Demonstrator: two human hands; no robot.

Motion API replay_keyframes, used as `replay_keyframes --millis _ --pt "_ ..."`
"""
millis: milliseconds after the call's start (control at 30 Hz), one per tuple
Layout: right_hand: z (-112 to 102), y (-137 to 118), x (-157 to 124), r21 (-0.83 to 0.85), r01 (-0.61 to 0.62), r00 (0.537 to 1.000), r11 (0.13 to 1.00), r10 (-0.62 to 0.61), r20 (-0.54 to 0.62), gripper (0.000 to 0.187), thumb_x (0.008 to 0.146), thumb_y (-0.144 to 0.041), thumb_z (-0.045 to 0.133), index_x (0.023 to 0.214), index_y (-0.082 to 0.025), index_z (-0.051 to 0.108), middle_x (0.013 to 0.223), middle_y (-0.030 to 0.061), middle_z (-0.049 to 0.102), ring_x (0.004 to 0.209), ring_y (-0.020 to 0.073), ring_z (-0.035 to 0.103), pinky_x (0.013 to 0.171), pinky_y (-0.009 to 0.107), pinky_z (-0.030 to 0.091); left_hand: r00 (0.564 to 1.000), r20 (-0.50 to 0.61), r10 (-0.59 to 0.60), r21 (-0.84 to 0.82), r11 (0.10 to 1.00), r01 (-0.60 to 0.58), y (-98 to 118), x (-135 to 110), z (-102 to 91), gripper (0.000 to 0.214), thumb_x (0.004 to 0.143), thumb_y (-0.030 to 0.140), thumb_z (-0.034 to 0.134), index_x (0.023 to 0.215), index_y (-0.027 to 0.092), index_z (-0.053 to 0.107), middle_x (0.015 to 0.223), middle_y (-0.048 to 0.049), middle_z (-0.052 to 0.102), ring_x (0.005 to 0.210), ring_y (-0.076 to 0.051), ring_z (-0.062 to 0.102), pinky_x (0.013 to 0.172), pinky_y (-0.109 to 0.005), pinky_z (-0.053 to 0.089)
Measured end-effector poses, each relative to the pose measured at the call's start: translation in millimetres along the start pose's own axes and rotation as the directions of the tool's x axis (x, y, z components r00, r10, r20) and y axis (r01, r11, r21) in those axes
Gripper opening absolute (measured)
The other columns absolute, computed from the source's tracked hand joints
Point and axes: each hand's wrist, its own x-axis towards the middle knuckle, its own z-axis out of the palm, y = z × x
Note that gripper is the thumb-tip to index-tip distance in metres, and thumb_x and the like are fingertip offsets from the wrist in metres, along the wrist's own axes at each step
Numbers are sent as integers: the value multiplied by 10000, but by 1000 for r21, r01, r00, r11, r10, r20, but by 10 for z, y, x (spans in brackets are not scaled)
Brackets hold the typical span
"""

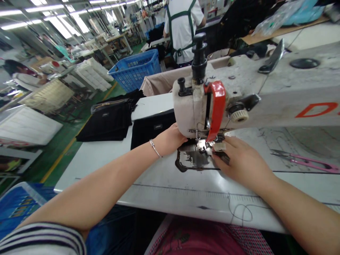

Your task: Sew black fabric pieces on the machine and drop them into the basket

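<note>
A sewing machine (pixel 186 106) with a red lever guard (pixel 218 106) stands before me. Under its head, by the shiny presser foot (pixel 203 146), both hands are at work. My left hand (pixel 171 140), wearing a silver bracelet, is closed at the edge of a black fabric panel (pixel 148 129) with a small label; its fingertips are partly hidden behind the machine head. To the right of the foot, my right hand (pixel 239 157) pinches a dark strip (pixel 223 157) between thumb and fingers. The needle point cannot be made out.
Pink-handled thread snips (pixel 305 160) lie on the right of the table. Stacked black fabric pieces (pixel 106 120) rest at the left edge. A loose thread (pixel 241 210) curls near the front. Beyond are a blue crate (pixel 135 69) and a person in a green apron (pixel 183 28).
</note>
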Motion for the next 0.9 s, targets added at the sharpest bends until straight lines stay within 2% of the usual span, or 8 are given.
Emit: replay_keyframes --millis 67,133,233,333,400,500,800,900 --pt "18 28 11 13 -20 999 1000 21 -39 102 889 -264 561 944 -182 588 933 78 596 847 236 571 724 356 467 996 85 -9 70 998 3 136 -112 -72 271 936 193 542 1199 154 599 1243 -109 626 1159 -235 594 1018 -411 483" --pt "38 53 30 -4 -58 995 998 58 -81 131 886 -287 594 946 -171 589 939 83 600 815 228 576 684 343 465 989 125 -76 169 984 54 296 -232 -91 365 931 277 577 1253 108 549 1267 -159 585 1158 -278 586 992 -441 498" --pt "44 60 38 -15 -3 993 1000 2 -118 129 894 -274 599 958 -164 625 960 91 626 844 231 585 700 344 474 993 34 -117 224 969 106 508 -372 8 442 923 324 591 1293 100 504 1274 -169 556 1185 -308 546 984 -481 501" --pt "35 31 -8 14 228 970 974 -226 -89 147 913 -193 562 1012 -188 670 1024 69 668 893 220 587 773 350 484 994 -109 -6 120 993 19 608 -448 186 313 961 164 496 1272 131 511 1240 -112 588 1190 -238 536 1032 -434 490" --pt "40 1 -54 41 343 938 939 -340 -67 209 911 -148 554 1077 -200 671 1107 46 678 934 209 590 820 352 488 981 -188 39 60 998 -28 608 -472 279 301 953 84 463 1244 125 527 1229 -92 609 1203 -211 532 1056 -398 485" --pt "65 -39 -105 61 374 926 925 -370 -69 233 913 -133 557 1108 -191 670 1155 30 678 981 206 592 863 357 489 975 -219 47 11 999 -45 551 -486 330 316 940 73 484 1247 131 533 1247 -83 610 1240 -210 519 1077 -398 477" --pt "151 -78 -90 -15 329 944 944 -330 -25 246 908 -147 562 1125 -168 676 1156 59 675 962 246 608 831 415 521 985 -145 95 -71 992 -106 158 -362 280 314 957 102 448 1239 174 565 1253 -82 620 1226 -184 543 1060 -397 483" --pt "136 -62 -56 32 316 949 948 -316 -21 255 917 -159 549 1143 -165 667 1166 69 673 981 243 613 844 414 527 999 -17 50 -80 995 -51 206 -353 118 317 979 165 427 1263 185 566 1313 -88 597 1253 -187 533 1098 -421 436"
